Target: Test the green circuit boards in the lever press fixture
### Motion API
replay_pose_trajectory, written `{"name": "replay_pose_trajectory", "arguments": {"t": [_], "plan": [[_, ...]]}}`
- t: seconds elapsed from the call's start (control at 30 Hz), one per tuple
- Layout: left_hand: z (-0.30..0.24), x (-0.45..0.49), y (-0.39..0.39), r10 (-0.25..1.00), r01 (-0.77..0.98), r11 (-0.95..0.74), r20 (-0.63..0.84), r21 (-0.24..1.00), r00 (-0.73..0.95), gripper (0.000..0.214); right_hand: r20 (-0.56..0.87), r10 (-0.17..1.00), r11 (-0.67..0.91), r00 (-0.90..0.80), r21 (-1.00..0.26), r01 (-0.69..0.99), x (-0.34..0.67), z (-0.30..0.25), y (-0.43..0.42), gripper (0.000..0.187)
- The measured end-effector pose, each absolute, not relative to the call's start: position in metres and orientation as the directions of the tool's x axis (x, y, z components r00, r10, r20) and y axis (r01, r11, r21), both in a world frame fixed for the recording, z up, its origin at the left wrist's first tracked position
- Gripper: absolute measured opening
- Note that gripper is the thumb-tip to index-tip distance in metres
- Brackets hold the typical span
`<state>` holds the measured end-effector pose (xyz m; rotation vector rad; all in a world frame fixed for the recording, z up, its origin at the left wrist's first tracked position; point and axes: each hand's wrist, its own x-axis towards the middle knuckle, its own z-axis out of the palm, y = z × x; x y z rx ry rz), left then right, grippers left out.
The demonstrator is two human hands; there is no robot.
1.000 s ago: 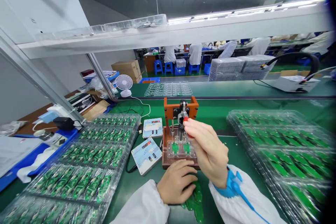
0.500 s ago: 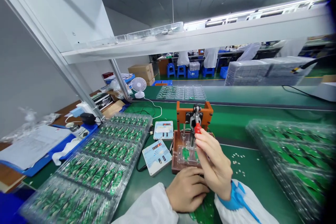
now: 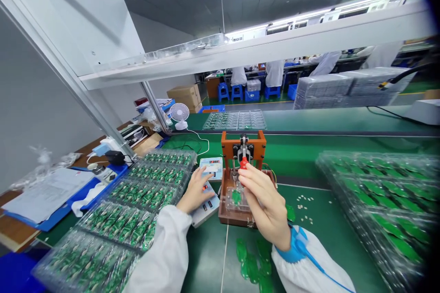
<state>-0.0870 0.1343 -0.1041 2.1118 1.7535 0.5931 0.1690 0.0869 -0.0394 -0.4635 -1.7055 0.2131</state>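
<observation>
My right hand (image 3: 266,203) is closed around the red handle (image 3: 244,163) of a toggle clamp on a test fixture (image 3: 225,197) with an orange frame and brown base. A green circuit board (image 3: 236,197) sits under the fixture's clear plate; my right hand hides part of that plate. A blue band with a cord circles my right wrist. My left hand (image 3: 196,190) is open, fingers spread, over the lower of two white meter boxes (image 3: 206,210) with red digits. Several loose green boards (image 3: 252,268) lie in front of the fixture.
Clear trays of boards stand at left (image 3: 117,210) and right (image 3: 381,201). Small white pieces (image 3: 305,206) are scattered right of the fixture. A white fan (image 3: 179,113) and another tray (image 3: 235,120) stand at the back. A white shelf (image 3: 192,59) spans overhead.
My left hand has moved from in front of the fixture up and left to the meter boxes, uncovering the loose boards. My right hand stays on the red handle.
</observation>
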Motion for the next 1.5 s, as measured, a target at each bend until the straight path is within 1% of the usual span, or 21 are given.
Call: {"name": "replay_pose_trajectory", "arguments": {"t": [0.07,0.1,0.13,0.2,0.37,0.5,0.7,0.93,1.13,1.5], "plan": [[-0.098,-0.096,0.152,0.964,0.910,-0.151,-0.147,0.386,0.222,0.094,0.901,0.414,0.903,-0.132,-0.389,0.183,0.169,-0.040,0.087,0.063],[-0.096,-0.099,0.159,0.940,0.925,-0.158,-0.236,0.344,0.248,0.106,0.902,0.410,0.905,-0.134,-0.385,0.182,0.170,-0.041,0.087,0.063],[-0.095,-0.100,0.164,0.917,0.934,-0.173,-0.294,0.311,0.268,0.113,0.903,0.408,0.906,-0.138,-0.382,0.182,0.170,-0.041,0.087,0.063],[-0.096,-0.102,0.172,0.890,0.939,-0.207,-0.346,0.273,0.297,0.121,0.901,0.408,0.906,-0.146,-0.379,0.188,0.171,-0.041,0.087,0.063],[-0.108,-0.110,0.178,0.871,0.932,-0.253,-0.358,0.260,0.336,0.125,0.896,0.417,0.900,-0.152,-0.385,0.203,0.170,-0.042,0.086,0.063],[-0.114,-0.115,0.177,0.869,0.936,-0.252,-0.367,0.246,0.331,0.123,0.897,0.422,0.898,-0.135,-0.392,0.201,0.167,-0.042,0.086,0.065],[-0.108,-0.113,0.173,0.868,0.943,-0.270,-0.375,0.195,0.326,0.117,0.913,0.394,0.909,-0.105,-0.370,0.192,0.164,-0.043,0.086,0.066],[-0.099,-0.122,0.173,0.874,0.920,-0.269,-0.330,0.285,0.357,0.126,0.913,0.391,0.906,-0.116,-0.360,0.222,0.164,-0.043,0.085,0.067],[-0.092,-0.131,0.170,0.845,0.942,-0.236,-0.428,0.238,0.320,0.139,0.907,0.403,0.901,-0.124,-0.370,0.227,0.165,-0.044,0.087,0.066],[-0.092,-0.127,0.177,0.819,0.952,-0.257,-0.487,0.164,0.305,0.143,0.904,0.406,0.901,-0.137,-0.370,0.227,0.166,-0.045,0.086,0.066]]}}
